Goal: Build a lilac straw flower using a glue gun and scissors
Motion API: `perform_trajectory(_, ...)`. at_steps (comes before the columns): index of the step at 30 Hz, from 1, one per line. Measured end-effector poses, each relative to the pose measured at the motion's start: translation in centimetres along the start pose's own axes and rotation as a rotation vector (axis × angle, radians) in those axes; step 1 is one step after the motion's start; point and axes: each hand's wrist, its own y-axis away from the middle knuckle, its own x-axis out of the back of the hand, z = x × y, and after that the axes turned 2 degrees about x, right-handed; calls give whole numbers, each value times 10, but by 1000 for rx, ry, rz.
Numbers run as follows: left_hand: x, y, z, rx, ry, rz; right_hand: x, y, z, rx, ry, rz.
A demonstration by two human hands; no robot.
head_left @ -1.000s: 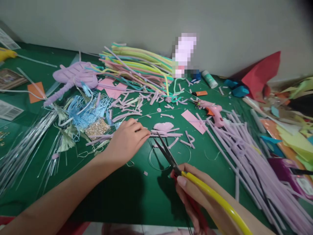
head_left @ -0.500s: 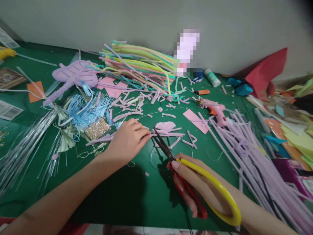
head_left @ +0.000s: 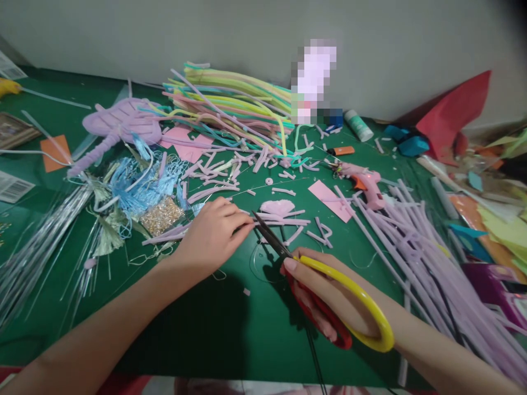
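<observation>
Gold bits (head_left: pixel 161 216) in a clear packet (head_left: pixel 180 213); left hand (head_left: pixel 216 229) pinched, its hold unclear; right hand (head_left: pixel 323 285) around scissors (head_left: pixel 342 277).

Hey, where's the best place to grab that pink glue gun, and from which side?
The pink glue gun is probably best gripped by its handle, from the near side: the handle angles toward you, while the nozzle end points left.

Left hand (head_left: pixel 218 230): bare, slender, with softly rounded knuckles
Left forearm (head_left: pixel 134 307): bare, smooth, broadening towards the worktop's (head_left: pixel 189 334) near left corner
Right hand (head_left: pixel 320 283): bare, slim, the thumbnail (head_left: pixel 290 265) short and rounded
Right forearm (head_left: pixel 432 334): bare, smooth and slender
Dark cords (head_left: pixel 314 354): thin, paired, crossing the worktop's near edge; whether worn is unclear
</observation>
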Motion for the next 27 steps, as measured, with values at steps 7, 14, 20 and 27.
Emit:
perform_trajectory(7,3,0,1,103,16,-4,3,2,13,9,-99,-24)
perform_trajectory(14,4,-1,3,123,29,-47,1,1,9,29,-77,-2)
perform_trajectory(20,7,-3,5,110,49,-45,0,-6,0,125,-11,48)
perform_trajectory(27,6,-4,5,97,47,-38,0,-7,-8,185,88,84)
